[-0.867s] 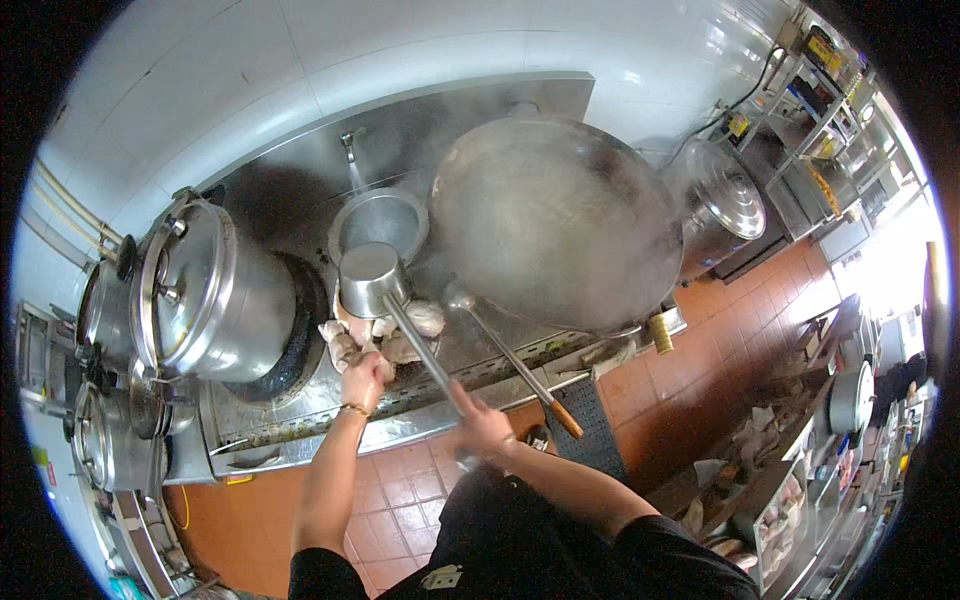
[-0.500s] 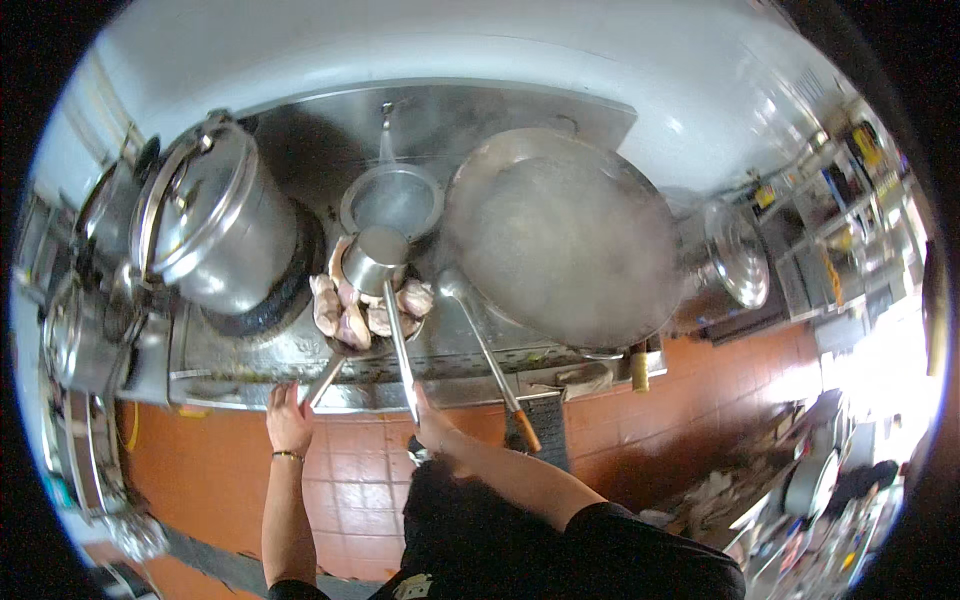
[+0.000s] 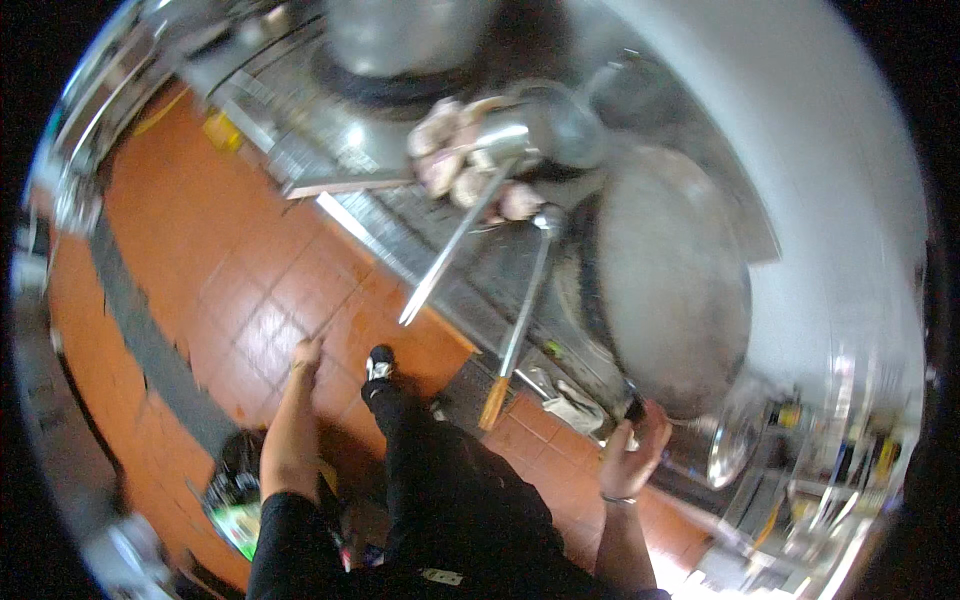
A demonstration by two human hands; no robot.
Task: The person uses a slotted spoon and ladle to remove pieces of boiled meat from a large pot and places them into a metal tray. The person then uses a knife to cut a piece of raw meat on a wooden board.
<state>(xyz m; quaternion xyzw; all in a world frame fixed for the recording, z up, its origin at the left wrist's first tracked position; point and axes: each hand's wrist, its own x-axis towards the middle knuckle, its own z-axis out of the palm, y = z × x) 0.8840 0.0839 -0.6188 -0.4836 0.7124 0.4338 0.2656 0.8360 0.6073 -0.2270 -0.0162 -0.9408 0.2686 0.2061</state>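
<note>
My left hand [image 3: 308,353] hangs over the tiled floor, away from the stove; motion blur hides how its fingers are set. On the right, my right hand [image 3: 638,450] is beside the dark handle [image 3: 634,402] of the large wok [image 3: 672,290], thumb and fingers apart; contact is unclear. Pale pinkish meat pieces [image 3: 440,150] are heaped on the stove. A metal long-handled pot [image 3: 505,138] rests on them, its handle jutting over the front edge. Beside it lies a ladle [image 3: 528,290] with a wooden grip.
Behind the meat is a round metal strainer or pan [image 3: 565,125]. A big stockpot [image 3: 405,35] stands at the back. A grey cloth [image 3: 573,410] lies on the stove's front edge. A metal lid [image 3: 733,445] is at the right. A dark bag [image 3: 235,480] stands on the floor.
My view has swung round to the right. My right hand has let go of the pot's handle and moved to the wok's handle. My left hand has drawn back from the pan handle under the meat.
</note>
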